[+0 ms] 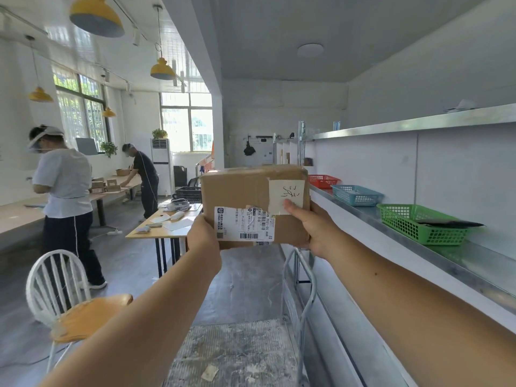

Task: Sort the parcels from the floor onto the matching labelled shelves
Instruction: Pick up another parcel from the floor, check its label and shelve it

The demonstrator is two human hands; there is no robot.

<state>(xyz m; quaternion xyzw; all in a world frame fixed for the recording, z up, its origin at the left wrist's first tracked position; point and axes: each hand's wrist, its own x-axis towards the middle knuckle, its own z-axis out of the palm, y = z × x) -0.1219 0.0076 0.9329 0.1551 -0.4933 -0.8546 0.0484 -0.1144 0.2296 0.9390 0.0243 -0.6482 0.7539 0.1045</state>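
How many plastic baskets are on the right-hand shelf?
3: a red basket farthest, a blue basket in the middle, a green basket nearest. Others may hide behind the parcel.

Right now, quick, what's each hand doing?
Left hand: holds the cardboard parcel by its lower left edge.
Right hand: holds the same parcel, thumb on its handwritten note.
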